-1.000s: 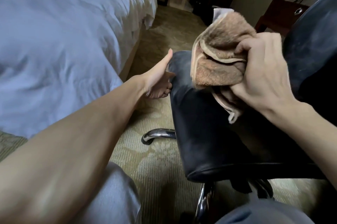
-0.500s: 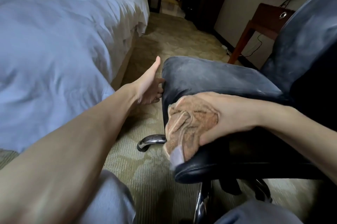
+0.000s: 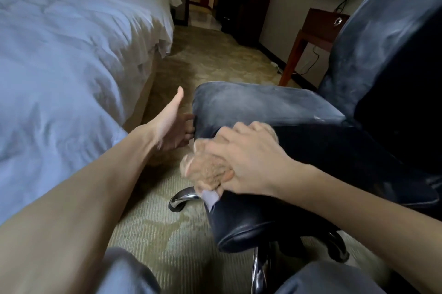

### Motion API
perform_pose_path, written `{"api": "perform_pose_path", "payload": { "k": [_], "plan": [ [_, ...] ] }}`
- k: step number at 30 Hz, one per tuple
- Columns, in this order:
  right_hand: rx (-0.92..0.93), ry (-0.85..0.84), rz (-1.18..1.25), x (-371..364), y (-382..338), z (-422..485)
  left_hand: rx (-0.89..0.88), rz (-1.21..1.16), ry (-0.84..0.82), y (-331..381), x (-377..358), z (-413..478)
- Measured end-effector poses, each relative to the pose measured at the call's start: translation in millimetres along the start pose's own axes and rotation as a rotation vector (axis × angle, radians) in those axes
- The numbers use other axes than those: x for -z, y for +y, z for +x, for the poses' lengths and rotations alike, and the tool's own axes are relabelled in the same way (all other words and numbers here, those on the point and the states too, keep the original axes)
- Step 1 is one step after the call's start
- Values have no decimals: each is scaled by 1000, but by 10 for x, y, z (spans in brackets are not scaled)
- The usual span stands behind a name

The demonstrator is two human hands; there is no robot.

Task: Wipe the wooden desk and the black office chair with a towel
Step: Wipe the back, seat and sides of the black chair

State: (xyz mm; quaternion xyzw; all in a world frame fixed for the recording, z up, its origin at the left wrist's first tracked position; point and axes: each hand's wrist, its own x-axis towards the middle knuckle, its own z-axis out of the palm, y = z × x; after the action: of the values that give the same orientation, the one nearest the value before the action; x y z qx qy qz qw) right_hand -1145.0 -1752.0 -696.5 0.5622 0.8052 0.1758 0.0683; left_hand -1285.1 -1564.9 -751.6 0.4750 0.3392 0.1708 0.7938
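On the front left edge of the chair seat, the right hand (image 3: 248, 162) is closed over a bunched brown towel (image 3: 205, 169), fingers wrapped across the top and pressing the cloth against the black office chair (image 3: 275, 107). Bunching the cloth this way probably gives a thick pad to rub with and keeps loose ends off the floor, though a pale tag hangs below the fist. The left hand (image 3: 172, 124) rests with its fingertips curled on the seat's far corner and the thumb raised free, holding nothing; it looks placed there to stop the chair from rolling or swivelling under the rubbing. Towel and right hand are blurred, so the exact folds cannot be read. The chair's backrest runs out of view at right, and its chrome base (image 3: 181, 198) is mostly hidden under the seat. A wooden desk (image 3: 320, 28) stands beyond, only partly visible, well away from the towel.
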Motion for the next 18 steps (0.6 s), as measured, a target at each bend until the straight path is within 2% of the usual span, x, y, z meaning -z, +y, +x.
{"api": "perform_pose_path", "payload": {
  "k": [3, 5, 7, 11, 13, 16, 18],
  "plan": [
    [217, -4, 48, 20, -178, -178, 5, 3, 18, -10, -11, -19],
    [172, -25, 95, 84, -65, -180, -6, 27, 29, -15, 21, -22],
    [-50, 10, 78, 149, 271, -120, -11, 80, 92, -22, 48, -19],
    [-644, 144, 37, 80, 1223, -203, -11, 145, 293, -44, 88, 20],
    [-910, 159, 36, -79, 1607, -351, -10, 173, 319, -63, 77, 64],
    [-1125, 182, -59, -327, 2048, -593, -4, 268, 307, -90, 64, 141],
    [-1155, 105, -145, -429, 2268, -734, -9, 299, 313, -127, 57, 184]
  ]
}}
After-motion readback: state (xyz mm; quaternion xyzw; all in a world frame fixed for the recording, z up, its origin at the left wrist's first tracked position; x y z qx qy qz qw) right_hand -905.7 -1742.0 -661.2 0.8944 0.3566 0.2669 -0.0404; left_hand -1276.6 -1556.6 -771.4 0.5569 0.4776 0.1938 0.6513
